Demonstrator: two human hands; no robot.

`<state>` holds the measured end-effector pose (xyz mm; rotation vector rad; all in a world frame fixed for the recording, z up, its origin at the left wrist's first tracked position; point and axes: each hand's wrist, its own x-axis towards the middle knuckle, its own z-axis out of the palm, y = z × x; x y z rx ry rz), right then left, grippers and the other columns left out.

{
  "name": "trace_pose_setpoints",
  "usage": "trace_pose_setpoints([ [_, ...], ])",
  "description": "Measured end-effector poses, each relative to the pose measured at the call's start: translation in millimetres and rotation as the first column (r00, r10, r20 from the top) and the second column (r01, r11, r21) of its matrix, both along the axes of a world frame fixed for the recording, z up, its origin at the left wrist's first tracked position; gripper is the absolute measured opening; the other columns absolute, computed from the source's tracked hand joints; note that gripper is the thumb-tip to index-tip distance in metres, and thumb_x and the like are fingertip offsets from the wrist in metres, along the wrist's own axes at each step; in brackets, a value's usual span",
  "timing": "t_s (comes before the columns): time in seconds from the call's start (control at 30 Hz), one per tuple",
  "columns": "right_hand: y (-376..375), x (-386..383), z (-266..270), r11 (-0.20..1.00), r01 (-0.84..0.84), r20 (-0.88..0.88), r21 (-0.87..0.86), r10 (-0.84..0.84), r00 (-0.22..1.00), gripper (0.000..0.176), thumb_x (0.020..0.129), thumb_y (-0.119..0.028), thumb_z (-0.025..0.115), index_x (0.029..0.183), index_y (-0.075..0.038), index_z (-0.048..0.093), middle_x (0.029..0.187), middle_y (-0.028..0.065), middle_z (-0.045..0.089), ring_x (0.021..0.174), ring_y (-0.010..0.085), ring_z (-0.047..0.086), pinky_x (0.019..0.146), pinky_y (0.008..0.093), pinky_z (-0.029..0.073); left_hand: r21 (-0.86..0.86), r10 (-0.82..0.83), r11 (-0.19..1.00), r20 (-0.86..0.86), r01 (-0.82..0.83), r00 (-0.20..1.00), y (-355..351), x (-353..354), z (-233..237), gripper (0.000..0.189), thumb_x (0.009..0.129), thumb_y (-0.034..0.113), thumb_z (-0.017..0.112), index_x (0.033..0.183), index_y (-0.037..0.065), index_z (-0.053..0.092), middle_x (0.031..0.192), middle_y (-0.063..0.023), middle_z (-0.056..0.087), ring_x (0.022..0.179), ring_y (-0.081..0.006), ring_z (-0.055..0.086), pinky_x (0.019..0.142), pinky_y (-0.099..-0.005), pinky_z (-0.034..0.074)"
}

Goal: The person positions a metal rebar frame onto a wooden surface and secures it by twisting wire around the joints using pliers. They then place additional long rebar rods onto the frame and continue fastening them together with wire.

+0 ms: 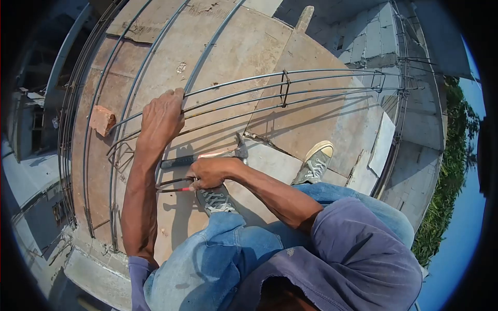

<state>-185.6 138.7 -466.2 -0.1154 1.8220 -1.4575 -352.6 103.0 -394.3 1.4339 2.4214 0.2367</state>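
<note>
My left hand (162, 118) is closed over the rebar cage (233, 101), a long bundle of thin steel bars with square stirrups. Its fingers wrap the top bar near the cage's bent left end. Lower down, my right hand (213, 172) grips pincers (175, 190); two slim arms, one partly red, stick out to the left, and the rest is hidden in the hand. Just beyond that hand a hammer (241, 150) with a dark grip lies on the boards, close to my shoe (217, 199).
Worn boards (259, 46) form the deck. Long loose rebars (148, 57) run across its left side beside a broken brick (102, 120). My other shoe (317, 161) stands near a board joint. Block walls (371, 36) and a drop lie beyond the edges.
</note>
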Motion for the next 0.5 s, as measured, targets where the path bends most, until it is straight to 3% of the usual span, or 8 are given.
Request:
trace_pose_setpoints([
  [0.07, 57, -6, 58, 0.99, -0.082, 0.134, 0.114, 0.066, 0.989, 0.027, 0.092, -0.029, 0.062, 0.093, -0.002, 0.064, 0.064, 0.0083, 0.062, 0.059, 0.0221, 0.064, 0.053, 0.0366, 0.048, -0.019, 0.018, 1.0, -0.029, -0.019, 0.999, 1, -4, -8, 0.027, 0.078, 0.001, 0.061, 0.105, 0.002, 0.059, 0.092, -0.019, 0.065, 0.086, -0.0407, 0.063, 0.072, -0.049, 0.048],
  [0.13, 99, 5, 68, 0.988, 0.053, 0.305, 0.146, -0.096, 0.948, 0.024, 0.094, -0.029, 0.063, 0.092, -0.005, 0.063, 0.061, 0.0042, 0.059, 0.052, 0.0147, 0.06, 0.045, 0.0311, 0.044, -0.001, 0.003, 1.0, -0.035, -0.003, 0.999, 2, -8, -9, 0.029, 0.077, 0.001, 0.062, 0.106, 0.002, 0.059, 0.092, -0.0193, 0.065, 0.087, -0.0401, 0.063, 0.073, -0.0482, 0.048],
  [0.2, 142, 25, 83, 0.972, 0.104, 0.305, 0.21, -0.166, 0.938, 0.026, 0.093, -0.031, 0.065, 0.093, -0.005, 0.063, 0.061, 0.0036, 0.06, 0.05, 0.0143, 0.059, 0.042, 0.0283, 0.042, 0.023, 0.006, 1.0, -0.029, -0.005, 1.0, 2, -9, -14, 0.029, 0.076, -0.001, 0.062, 0.105, 0.002, 0.059, 0.091, -0.0188, 0.065, 0.085, -0.0394, 0.063, 0.073, -0.0479, 0.047],
  [0.27, 182, 69, 84, 0.923, 0.316, 0.18, 0.221, -0.357, 0.916, 0.029, 0.092, -0.033, 0.066, 0.093, -0.005, 0.063, 0.059, 0.0035, 0.058, 0.048, 0.013, 0.057, 0.04, 0.0254, 0.041, 0.019, 0.016, 1.0, -0.009, -0.015, 1.0, 6, -11, -13, 0.029, 0.076, -0.001, 0.061, 0.105, 0.002, 0.059, 0.09, -0.0184, 0.065, 0.085, -0.0391, 0.063, 0.072, -0.0478, 0.047],
  [0.33, 203, 115, 108, 0.751, 0.622, 0.318, 0.222, -0.659, 0.682, 0.03, 0.092, -0.034, 0.066, 0.091, -0.004, 0.06, 0.061, 0.0034, 0.059, 0.046, 0.0122, 0.057, 0.042, 0.0259, 0.043, 0.009, 0.036, 0.999, 0.018, -0.036, 0.999, 7, -11, -11, 0.029, 0.076, -0.001, 0.061, 0.105, 0.002, 0.059, 0.089, -0.0181, 0.064, 0.084, -0.0388, 0.063, 0.072, -0.0476, 0.046],
  [0.4, 212, 164, 121, 0.613, 0.74, 0.244, 0.276, -0.79, 0.563, 0.033, 0.093, -0.036, 0.065, 0.088, -0.005, 0.058, 0.059, 0.0028, 0.057, 0.044, 0.0108, 0.054, 0.041, 0.0253, 0.041, 0.042, 0.035, 0.998, 0.019, -0.036, 0.999, 10, -16, -12, 0.029, 0.074, 0.0, 0.061, 0.103, 0.003, 0.055, 0.092, -0.0189, 0.062, 0.087, -0.041, 0.062, 0.076, -0.0503, 0.047],
  [0.43, 218, 183, 124, 0.62, 0.732, 0.245, 0.281, -0.784, 0.57, 0.033, 0.093, -0.036, 0.065, 0.088, -0.005, 0.058, 0.059, 0.0028, 0.057, 0.044, 0.0108, 0.054, 0.041, 0.0253, 0.041, 0.076, 0.017, 0.997, 0.001, -0.017, 1.0, 9, -18, -15, 0.03, 0.074, 0.0, 0.062, 0.103, 0.003, 0.055, 0.092, -0.0189, 0.062, 0.086, -0.0405, 0.062, 0.075, -0.0502, 0.048],
  [0.5, 225, 211, 116, 0.311, 0.901, 0.138, 0.303, -0.949, 0.282, 0.034, 0.093, -0.038, 0.065, 0.086, -0.006, 0.057, 0.062, 0.0028, 0.056, 0.046, 0.0108, 0.053, 0.042, 0.0253, 0.041, 0.097, 0.027, 0.995, -0.015, -0.025, 1.0, 10, -19, -16, 0.031, 0.073, -0.001, 0.062, 0.103, 0.002, 0.055, 0.091, -0.0187, 0.062, 0.085, -0.0403, 0.062, 0.074, -0.0499, 0.048],
])
